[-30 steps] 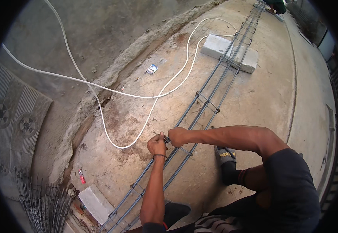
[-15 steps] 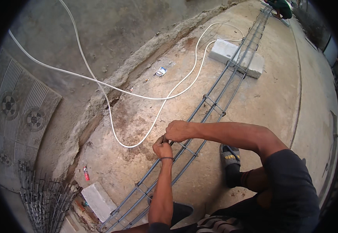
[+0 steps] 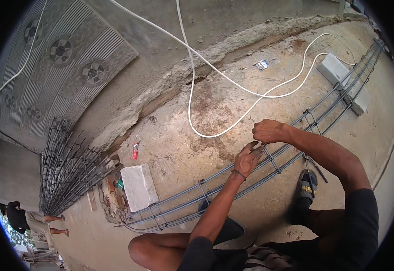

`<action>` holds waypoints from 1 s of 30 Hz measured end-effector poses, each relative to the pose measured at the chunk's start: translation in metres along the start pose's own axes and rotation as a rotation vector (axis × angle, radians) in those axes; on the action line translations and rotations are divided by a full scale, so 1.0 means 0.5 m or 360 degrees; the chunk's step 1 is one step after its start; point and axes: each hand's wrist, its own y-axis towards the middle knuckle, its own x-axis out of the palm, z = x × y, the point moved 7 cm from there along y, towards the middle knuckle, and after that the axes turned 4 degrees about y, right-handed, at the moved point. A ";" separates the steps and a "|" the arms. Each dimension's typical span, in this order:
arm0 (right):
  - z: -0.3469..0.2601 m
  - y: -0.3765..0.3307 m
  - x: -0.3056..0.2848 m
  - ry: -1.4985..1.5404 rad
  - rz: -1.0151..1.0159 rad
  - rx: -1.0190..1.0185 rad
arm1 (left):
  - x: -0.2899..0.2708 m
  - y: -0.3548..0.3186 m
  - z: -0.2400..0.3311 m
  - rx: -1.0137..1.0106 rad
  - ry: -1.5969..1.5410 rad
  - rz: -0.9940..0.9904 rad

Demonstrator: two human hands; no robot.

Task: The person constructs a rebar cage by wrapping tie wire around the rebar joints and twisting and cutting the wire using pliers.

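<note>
A long rebar cage point(image 3: 188, 203) runs from lower left to upper right, its bars joined by square stirrups. Over its far side both my hands meet at a stirrup point(image 3: 269, 158). My right hand point(image 3: 269, 131) is closed in a fist; whatever it grips is hidden. Just below it, my left hand point(image 3: 247, 160) bends its fingers together around something too small to make out, close against the bars. Beside my sandalled foot point(image 3: 307, 185) lies a tool with two slim dark handles point(image 3: 316, 167), perhaps pincers.
Pale blocks point(image 3: 139, 187) lie at the cage's near end and under its far part point(image 3: 335, 70). A white hose point(image 3: 246, 115) loops over the concrete. Bundled rebar cages point(image 3: 63, 176) lean at left, near another person point(image 3: 23, 219). Small wrappers point(image 3: 262, 64) litter the ground.
The view has swung left, bringing the near end of the cage and a person at left into sight. My hands remain together at the cage, the left one's fingers slightly looser.
</note>
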 end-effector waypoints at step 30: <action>0.016 -0.004 0.016 0.0177 0.0232 0.0135 | 0.079 0.044 -0.120 -0.1009 -0.0362 -0.0762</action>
